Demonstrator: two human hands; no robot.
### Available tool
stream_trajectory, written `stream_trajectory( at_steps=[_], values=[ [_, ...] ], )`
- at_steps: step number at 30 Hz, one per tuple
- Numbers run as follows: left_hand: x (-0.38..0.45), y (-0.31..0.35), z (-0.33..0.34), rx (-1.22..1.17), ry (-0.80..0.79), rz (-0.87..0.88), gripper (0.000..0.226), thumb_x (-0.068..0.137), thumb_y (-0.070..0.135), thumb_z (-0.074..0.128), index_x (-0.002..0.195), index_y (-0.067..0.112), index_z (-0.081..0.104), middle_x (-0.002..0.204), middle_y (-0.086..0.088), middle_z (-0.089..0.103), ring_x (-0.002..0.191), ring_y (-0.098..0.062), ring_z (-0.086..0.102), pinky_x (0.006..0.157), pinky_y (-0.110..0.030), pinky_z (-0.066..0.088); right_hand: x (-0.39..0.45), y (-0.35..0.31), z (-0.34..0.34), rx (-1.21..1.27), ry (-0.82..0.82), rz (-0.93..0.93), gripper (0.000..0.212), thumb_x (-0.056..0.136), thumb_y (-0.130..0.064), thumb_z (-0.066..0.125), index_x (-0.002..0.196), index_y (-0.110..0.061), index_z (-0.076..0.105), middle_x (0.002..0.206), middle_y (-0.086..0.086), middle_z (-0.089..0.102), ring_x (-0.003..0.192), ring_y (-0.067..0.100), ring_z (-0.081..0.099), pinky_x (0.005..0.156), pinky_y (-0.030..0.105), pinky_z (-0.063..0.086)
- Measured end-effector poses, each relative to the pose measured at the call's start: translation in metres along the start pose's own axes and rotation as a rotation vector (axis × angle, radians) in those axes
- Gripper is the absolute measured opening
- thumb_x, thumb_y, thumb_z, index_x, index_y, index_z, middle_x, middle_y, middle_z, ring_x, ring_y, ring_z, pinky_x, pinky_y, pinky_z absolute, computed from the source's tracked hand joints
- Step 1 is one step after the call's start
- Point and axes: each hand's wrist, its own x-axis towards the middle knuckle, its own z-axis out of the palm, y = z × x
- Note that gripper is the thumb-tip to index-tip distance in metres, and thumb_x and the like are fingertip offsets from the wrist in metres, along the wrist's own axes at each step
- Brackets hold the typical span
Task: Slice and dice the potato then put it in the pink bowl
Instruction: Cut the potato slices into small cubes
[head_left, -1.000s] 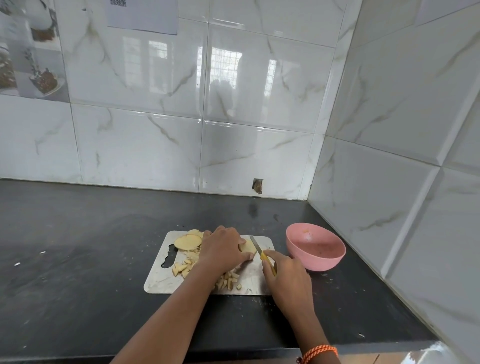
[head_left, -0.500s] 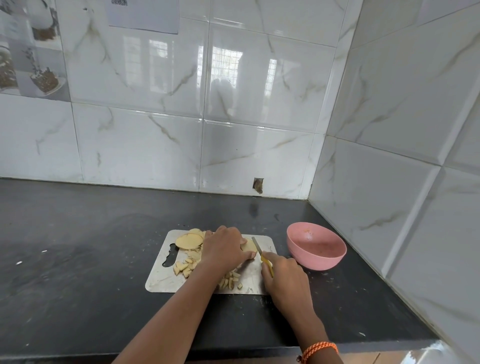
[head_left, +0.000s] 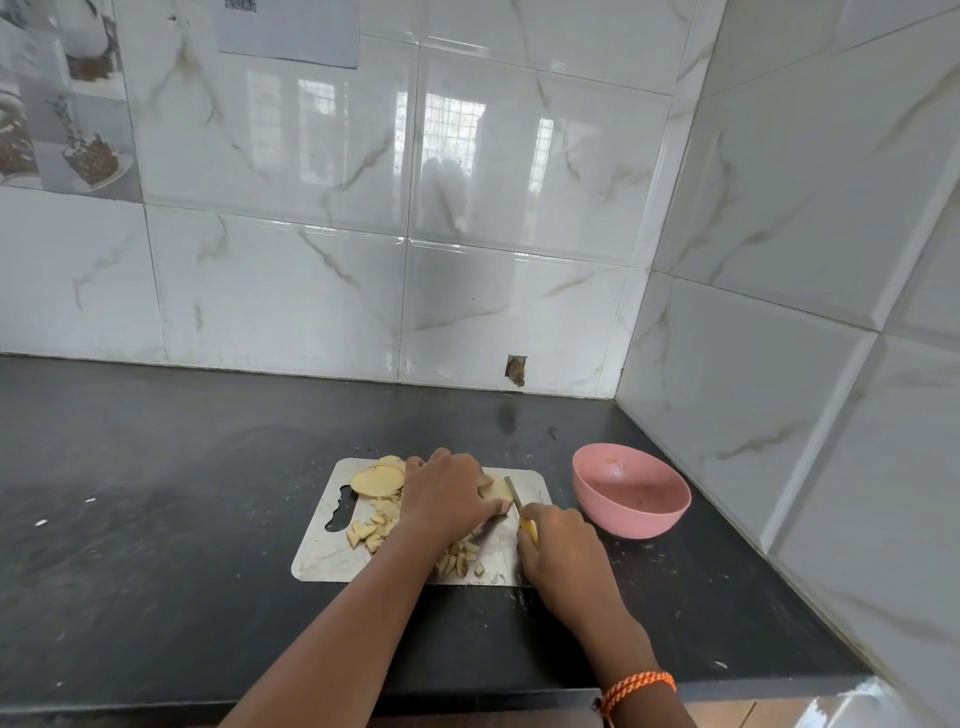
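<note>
Dicing was well under way but not finished. On the steel cutting board (head_left: 322, 561), which lay on the dark table (head_left: 156, 519), the left hand (head_left: 447, 493) lay curled over a remaining piece of potato (head_left: 496, 488), its fingers bent down onto it and the thumb along its near edge. The right hand (head_left: 558, 545) was wrapped around the yellow handle of the knife (head_left: 511, 491), whose blade stood just beside the held piece, on the side toward the bowl; whether the edge had already entered the potato could not be told.

Judging by what lay on the board, roughly half the work was done. A scatter of small diced pieces (head_left: 460, 558) sat near the board's front edge beneath the left forearm, and more irregular cut bits (head_left: 371, 527) lay toward the handle slot. Two or so whole slices (head_left: 376, 478) rested at the far left corner, not yet cut down.

The pink bowl (head_left: 631, 491) stood on the table just to the right of the board, close to the tiled corner. Its inside appeared to hold no potato, only a few faint specks. So the held piece and the slices were left to dice, and the whole transfer into the bowl was not yet begun.
</note>
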Motion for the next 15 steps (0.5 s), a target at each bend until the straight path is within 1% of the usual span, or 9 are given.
stream_trajectory(
  at_steps=[2,5,7,9,11,13,15],
  values=[
    [0.000,0.000,0.001,0.036,0.009,-0.012,0.057,0.089,0.075,0.060,0.123,0.032,0.077,0.126,0.017,0.070,0.122,-0.014,0.055,0.103,-0.046,0.037,-0.011,0.003,0.000,0.028,0.014,-0.005,0.026,0.102,-0.035,0.050,0.125,-0.027,0.063,0.110,0.004,0.068,0.101,0.024,0.060,0.085,0.042,0.052],
    [0.001,0.000,0.000,0.090,0.010,-0.016,0.052,0.096,0.070,0.056,0.121,0.029,0.077,0.125,0.012,0.070,0.123,-0.016,0.054,0.107,-0.048,0.038,-0.029,0.006,0.002,0.045,0.048,0.012,0.028,0.101,-0.038,0.048,0.123,-0.028,0.063,0.104,0.002,0.068,0.099,0.026,0.059,0.081,0.042,0.049],
    [0.000,-0.001,-0.001,0.082,-0.005,-0.010,0.051,0.097,0.068,0.055,0.121,0.029,0.077,0.126,0.012,0.069,0.126,-0.017,0.053,0.111,-0.049,0.037,-0.035,0.006,0.002,0.062,0.103,0.037,0.030,0.101,-0.039,0.048,0.124,-0.030,0.064,0.099,0.001,0.070,0.095,0.025,0.060,0.080,0.042,0.050],
    [-0.001,-0.003,-0.001,0.048,0.003,-0.014,0.052,0.095,0.069,0.057,0.120,0.029,0.078,0.126,0.014,0.070,0.126,-0.016,0.053,0.111,-0.048,0.036,-0.035,0.004,0.001,0.082,0.180,0.063,0.034,0.100,-0.038,0.048,0.131,-0.033,0.062,0.095,-0.002,0.071,0.089,0.023,0.063,0.076,0.043,0.053],
    [-0.001,-0.004,-0.002,0.015,0.013,-0.021,0.052,0.091,0.071,0.060,0.118,0.030,0.079,0.124,0.015,0.071,0.125,-0.014,0.053,0.109,-0.045,0.036,-0.031,0.001,-0.001,0.113,0.238,0.065,0.037,0.101,-0.036,0.047,0.136,-0.035,0.059,0.085,-0.004,0.069,0.079,0.021,0.063,0.071,0.043,0.054],
    [0.000,-0.005,-0.003,-0.015,0.012,-0.024,0.053,0.088,0.073,0.063,0.118,0.032,0.080,0.124,0.018,0.072,0.123,-0.012,0.053,0.106,-0.043,0.036,-0.026,-0.003,-0.003,0.127,0.246,0.054,0.041,0.102,-0.035,0.047,0.142,-0.034,0.054,0.081,-0.005,0.068,0.076,0.019,0.062,0.069,0.043,0.055],
    [0.000,-0.005,-0.003,-0.039,0.011,-0.028,0.057,0.084,0.075,0.066,0.121,0.033,0.079,0.126,0.019,0.071,0.124,-0.011,0.053,0.106,-0.042,0.036,-0.019,-0.007,-0.003,0.132,0.219,0.043,0.042,0.103,-0.033,0.047,0.145,-0.032,0.052,0.083,-0.004,0.068,0.076,0.018,0.063,0.069,0.041,0.054]
  ],
)
